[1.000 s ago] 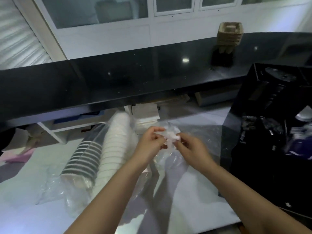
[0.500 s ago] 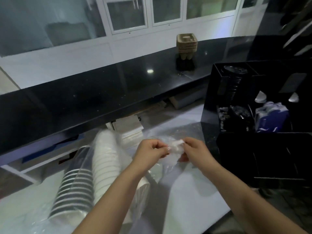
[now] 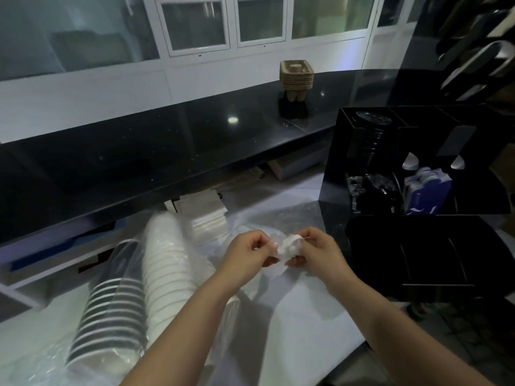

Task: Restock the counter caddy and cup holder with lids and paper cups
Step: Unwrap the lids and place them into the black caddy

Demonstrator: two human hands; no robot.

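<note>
My left hand (image 3: 248,253) and my right hand (image 3: 319,253) both pinch the bunched end of a clear plastic bag (image 3: 284,246) over the white worktop (image 3: 301,335). To the left lie two sleeves in plastic wrap: white paper cups (image 3: 167,271) and dark-banded cups (image 3: 111,316). The black counter caddy (image 3: 418,263) stands at the right, with a stack of black lids (image 3: 370,135) in its back-left compartment. What the pinched bag holds I cannot make out.
A black countertop (image 3: 167,151) runs across behind the worktop, carrying a stack of brown pulp cup trays (image 3: 296,76). Blue packets (image 3: 427,190) fill one caddy slot. White napkins or boxes (image 3: 206,215) lie under the counter's edge. Windows line the back wall.
The camera has swung right, bringing the caddy fully into view. Both hands keep their pinch on the bag's bunched end and have barely shifted.
</note>
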